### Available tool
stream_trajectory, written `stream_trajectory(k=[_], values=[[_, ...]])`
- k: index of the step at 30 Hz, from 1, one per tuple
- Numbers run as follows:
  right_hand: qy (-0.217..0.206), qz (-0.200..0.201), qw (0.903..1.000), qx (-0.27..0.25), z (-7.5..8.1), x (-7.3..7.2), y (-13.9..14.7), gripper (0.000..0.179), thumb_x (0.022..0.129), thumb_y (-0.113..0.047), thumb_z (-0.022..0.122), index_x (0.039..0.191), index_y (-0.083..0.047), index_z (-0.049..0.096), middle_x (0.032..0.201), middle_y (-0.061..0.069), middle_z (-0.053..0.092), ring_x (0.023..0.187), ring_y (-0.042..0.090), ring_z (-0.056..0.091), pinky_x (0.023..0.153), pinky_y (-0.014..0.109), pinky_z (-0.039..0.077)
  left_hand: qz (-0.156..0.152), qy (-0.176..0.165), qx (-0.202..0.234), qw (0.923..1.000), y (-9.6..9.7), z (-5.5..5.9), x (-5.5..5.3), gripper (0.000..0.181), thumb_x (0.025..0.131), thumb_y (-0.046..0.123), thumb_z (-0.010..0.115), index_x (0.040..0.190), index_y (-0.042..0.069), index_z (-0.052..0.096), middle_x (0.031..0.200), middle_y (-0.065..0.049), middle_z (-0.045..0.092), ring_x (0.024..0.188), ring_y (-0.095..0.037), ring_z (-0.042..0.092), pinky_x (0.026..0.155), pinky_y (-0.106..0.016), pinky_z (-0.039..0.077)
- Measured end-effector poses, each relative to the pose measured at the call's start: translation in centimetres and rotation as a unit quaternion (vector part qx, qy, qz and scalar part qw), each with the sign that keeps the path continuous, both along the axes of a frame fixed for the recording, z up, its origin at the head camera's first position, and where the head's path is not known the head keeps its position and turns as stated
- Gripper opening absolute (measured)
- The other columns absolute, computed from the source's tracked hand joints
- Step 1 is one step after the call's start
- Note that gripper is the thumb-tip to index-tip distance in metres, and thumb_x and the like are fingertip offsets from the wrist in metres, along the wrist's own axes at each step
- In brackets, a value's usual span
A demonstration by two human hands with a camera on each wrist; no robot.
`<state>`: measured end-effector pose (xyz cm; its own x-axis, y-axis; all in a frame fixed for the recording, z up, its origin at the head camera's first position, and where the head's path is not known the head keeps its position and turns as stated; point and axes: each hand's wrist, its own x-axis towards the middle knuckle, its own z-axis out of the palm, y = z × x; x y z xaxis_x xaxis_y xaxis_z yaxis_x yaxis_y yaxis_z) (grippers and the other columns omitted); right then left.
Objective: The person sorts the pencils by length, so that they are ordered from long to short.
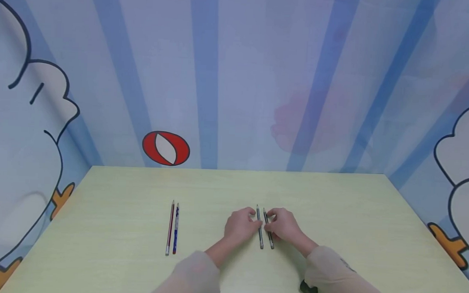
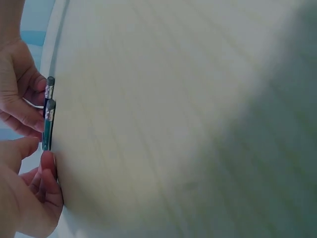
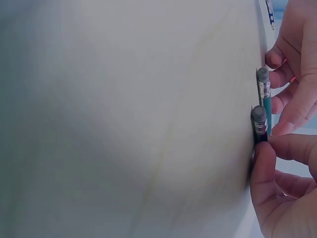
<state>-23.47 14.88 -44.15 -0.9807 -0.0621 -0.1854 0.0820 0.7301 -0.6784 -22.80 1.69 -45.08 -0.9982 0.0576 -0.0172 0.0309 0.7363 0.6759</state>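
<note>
On the table, two pencils lie side by side between the hands, their eraser ends toward the person. The left hand [image 1: 242, 225] has its thumb and fingertips at the green pencil [image 1: 260, 238], the left one of the pair. Thumb and finger of the right hand [image 1: 286, 225] pinch the dark pencil [image 1: 271, 240] beside it. In the right wrist view, both grey erasers stick out, the dark pencil's eraser [image 3: 259, 113] nearer the right hand. The left wrist view shows the green pencil [image 2: 48, 131] running down to the left thumb and finger.
Farther left on the pale table [image 1: 117, 229] lie a dark red pencil [image 1: 170, 229] and a blue patterned pencil [image 1: 176, 229], nearly parallel. A small black block [image 1: 308, 290] shows under the right sleeve. A printed blue striped backdrop [image 1: 245, 77] stands behind the table.
</note>
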Motion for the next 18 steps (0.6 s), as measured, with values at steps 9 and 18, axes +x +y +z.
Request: stream_trajectory(k=[9, 18], values=[[0.002, 0.009, 0.9999, 0.012, 0.16, 0.2, -0.03, 0.039, 0.076, -0.01, 0.066, 0.111, 0.003, 0.056, 0.062, 0.004, 0.059, 0.04, 0.011, 0.047, 0.04, 0.021, 0.039, 0.017, 0.018, -0.064, 0.9976, 0.92, -0.22, 0.09, 0.026, 0.073, 0.039, 0.066, 0.079, 0.015, 0.06, 0.064, 0.0, 0.056, 0.049, -0.012, 0.041, 0.04, -0.025, 0.028], [-0.013, 0.011, 0.9995, 0.026, 0.25, 0.38, -0.09, 0.045, 0.073, -0.005, 0.066, 0.115, 0.005, 0.053, 0.06, 0.004, 0.059, 0.04, 0.01, 0.049, 0.04, 0.02, 0.039, 0.019, 0.035, -0.099, 0.9943, 1.11, -0.22, 0.15, 0.024, 0.073, 0.033, 0.066, 0.091, 0.016, 0.066, 0.077, -0.001, 0.065, 0.055, -0.014, 0.05, 0.042, -0.027, 0.033]])
